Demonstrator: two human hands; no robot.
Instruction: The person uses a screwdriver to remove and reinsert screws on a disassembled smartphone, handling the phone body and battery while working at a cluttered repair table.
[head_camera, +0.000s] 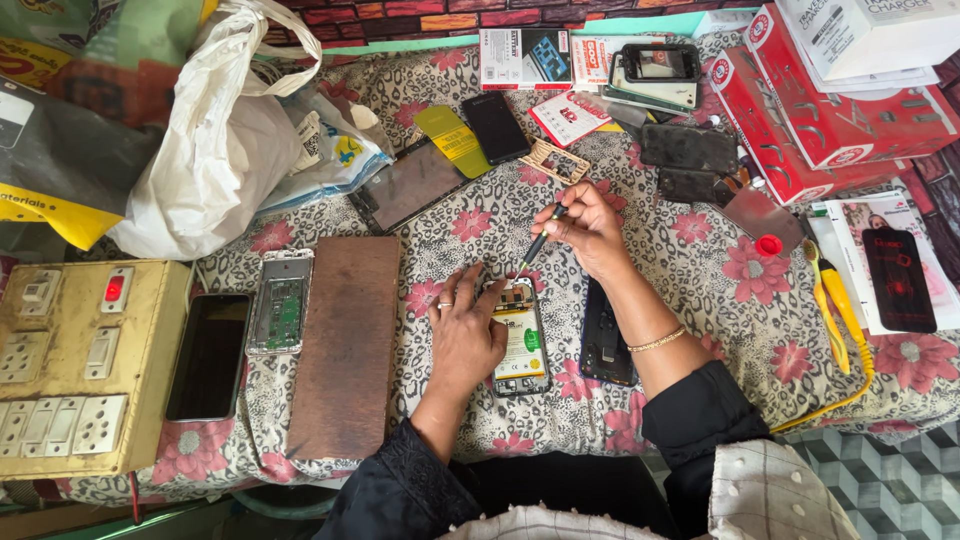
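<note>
- The opened phone lies face down on the floral cloth of the worktop, just in front of the person, with its innards and pale battery showing.
- Its back is already off: a dark cover lies just beside it on the right, so the opening-up looks done.
- The left hand rests flat on the phone's left edge and pins it down; the fingers are spread, not gripped round anything.
- The right hand is closed in a pinch on a slim screwdriver, whose tip points down at the phone's top end, where the board sits.
- I judge the work to be in its middle: the tip is at the upper screws or connectors, and the battery is still seated in the frame.
- Whether any screws are already out is too small to tell.
- Left to do, by the look of it: the work inside, then closing the back.
- Another stripped phone lies to the left beside a brown board, with a dark intact handset next to a switchboard box.
- Yellow-handled tweezers lie well apart on the right, untouched.
</note>
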